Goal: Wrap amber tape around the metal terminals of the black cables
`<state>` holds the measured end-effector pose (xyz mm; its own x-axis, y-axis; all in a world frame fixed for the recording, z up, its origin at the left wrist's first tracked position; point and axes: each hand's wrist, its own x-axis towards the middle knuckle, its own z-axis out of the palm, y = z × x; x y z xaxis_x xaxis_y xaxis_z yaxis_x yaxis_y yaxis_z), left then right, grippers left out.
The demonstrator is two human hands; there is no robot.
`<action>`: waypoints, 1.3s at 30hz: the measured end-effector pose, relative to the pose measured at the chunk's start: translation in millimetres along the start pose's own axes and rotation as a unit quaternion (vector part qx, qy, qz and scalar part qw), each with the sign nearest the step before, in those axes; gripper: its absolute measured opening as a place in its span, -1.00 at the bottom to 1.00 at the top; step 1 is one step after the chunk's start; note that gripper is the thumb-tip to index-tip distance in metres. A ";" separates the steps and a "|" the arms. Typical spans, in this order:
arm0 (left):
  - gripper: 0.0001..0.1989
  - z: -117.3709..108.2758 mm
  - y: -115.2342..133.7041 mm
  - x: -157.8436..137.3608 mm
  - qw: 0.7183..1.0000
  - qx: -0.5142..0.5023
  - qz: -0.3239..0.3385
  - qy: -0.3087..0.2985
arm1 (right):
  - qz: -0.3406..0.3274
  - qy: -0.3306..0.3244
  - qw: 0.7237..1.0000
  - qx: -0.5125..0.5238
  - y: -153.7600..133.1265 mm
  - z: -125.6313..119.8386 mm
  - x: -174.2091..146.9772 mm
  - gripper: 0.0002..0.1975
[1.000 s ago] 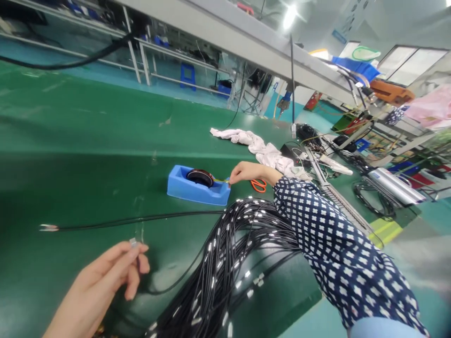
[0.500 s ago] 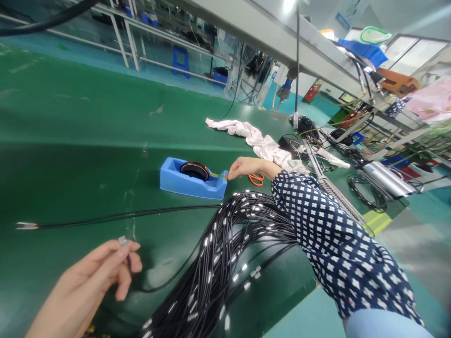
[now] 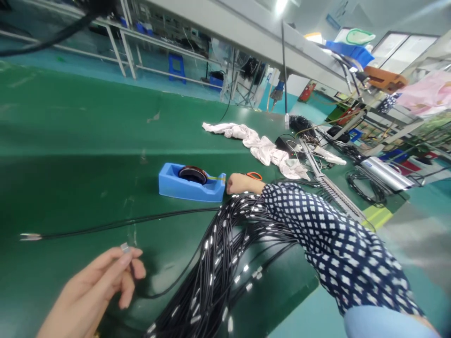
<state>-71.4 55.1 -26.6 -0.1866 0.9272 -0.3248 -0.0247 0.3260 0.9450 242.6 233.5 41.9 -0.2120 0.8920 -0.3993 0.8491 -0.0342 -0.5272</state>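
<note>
Between thumb and forefinger, my left hand (image 3: 102, 284) pinches a small silver metal plug (image 3: 125, 247); a black cable seems to run from this hand to the bundle. My right hand (image 3: 243, 183) is closed at the cutter end of a blue tape dispenser (image 3: 192, 191), its fingertips largely hidden. A dark roll of amber tape (image 3: 192, 174) sits in the dispenser, with its strip reaching the cutter. Below lies a thick bundle of black cables (image 3: 207, 263) with several white-silver ends. One doubled cable (image 3: 130, 220) stretches left to bare wire ends.
Orange-handled scissors (image 3: 254, 176) lie behind my right hand. A crumpled white cloth (image 3: 262, 148) crosses the green table (image 3: 88, 126). Farther right are a slotted grey duct (image 3: 331, 190), coiled black cable (image 3: 364, 188) and a silver box-like piece (image 3: 385, 173). A cord (image 3: 284, 70) hangs from the overhead beam.
My right hand has moved down at the dispenser's cutter end, from pinching the tape's end to a more curled fist. My left hand keeps its pinch on the plug. The view has shifted slightly.
</note>
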 end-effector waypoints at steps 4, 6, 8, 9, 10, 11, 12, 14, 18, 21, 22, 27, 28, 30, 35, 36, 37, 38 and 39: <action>-0.63 -7.6 -5.8 -3.2 0.996 -0.015 -0.005 -0.084 | -0.042 0.043 0.997 0.040 -6.0 11.1 -39.9 -0.80; -0.66 -4.9 -5.7 -7.6 0.995 -0.015 0.002 -0.094 | -0.068 -0.003 0.995 0.078 -14.3 23.8 -60.1 -0.72; -0.69 -0.3 -4.0 -11.4 0.995 -0.012 0.011 -0.098 | -0.099 -0.093 0.973 0.184 -27.6 46.8 -72.7 -0.66; -0.71 1.6 -2.9 -12.7 0.995 -0.010 0.015 -0.099 | -0.113 -0.133 0.954 0.242 -35.7 61.2 -75.2 -0.65; -0.72 2.9 -1.7 -13.4 0.995 -0.008 0.020 -0.101 | -0.127 -0.162 0.935 0.290 -44.6 76.4 -75.5 -0.64; -0.73 3.3 -0.3 -13.7 0.995 -0.008 0.025 -0.099 | -0.140 -0.182 0.918 0.322 -53.9 91.1 -73.7 -0.63; -0.74 2.8 1.1 -13.5 0.995 -0.008 0.029 -0.092 | -0.155 -0.189 0.910 0.336 -63.2 104.5 -70.4 -0.62; -0.74 -0.2 4.0 -12.3 0.997 -0.009 0.035 -0.070 | -0.180 -0.195 0.901 0.344 -80.1 125.4 -61.4 -0.60; -0.74 -7.5 7.3 -8.8 0.998 -0.012 0.051 -0.025 | -0.197 -0.198 0.894 0.350 -100.9 144.4 -44.3 -0.52; -0.78 -8.7 5.5 -5.9 0.998 -0.007 0.063 0.004 | -0.208 -0.190 0.898 0.340 -105.6 149.5 -36.6 -0.50; -0.79 -8.3 4.3 -5.1 0.998 -0.001 0.068 0.017 | -0.210 -0.188 0.899 0.334 -106.1 151.0 -34.9 -0.49; -0.87 -6.2 -2.5 -1.8 0.988 0.089 0.109 0.070 | -0.226 -0.159 0.915 0.294 -105.2 158.6 -28.5 -0.46; -0.88 -6.2 -4.0 -1.2 0.984 0.113 0.116 0.076 | -0.229 -0.154 0.916 0.290 -104.4 160.3 -27.4 -0.47; -0.90 -6.5 -6.8 0.0 0.977 0.150 0.130 0.081 | -0.224 -0.150 0.918 0.290 -102.4 164.2 -25.7 -0.47; -0.89 -6.3 -9.1 2.4 0.985 0.118 0.109 0.060 | -0.180 -0.159 0.906 0.349 -97.7 174.8 -25.1 -0.50; -0.88 -6.0 -8.3 2.6 0.992 0.082 0.083 0.051 | -0.174 -0.160 0.899 0.368 -97.3 176.5 -25.5 -0.51; -0.87 -5.7 -7.1 2.8 0.997 0.041 0.056 0.042 | -0.170 -0.157 0.894 0.384 -97.1 177.9 -26.0 -0.53; -0.86 -5.5 -5.5 2.9 0.999 -0.003 0.033 0.033 | -0.166 -0.148 0.892 0.394 -97.1 179.0 -26.5 -0.55; -0.86 -5.6 -3.6 3.1 0.999 -0.044 0.016 0.027 | -0.163 -0.134 0.892 0.400 -97.2 179.6 -27.0 -0.58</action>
<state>-77.4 55.7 -30.8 -0.2411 0.9250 -0.2936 -0.1028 0.2765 0.9555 78.9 131.7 -30.9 -0.5837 0.7769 -0.2359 0.1279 -0.1990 -0.9716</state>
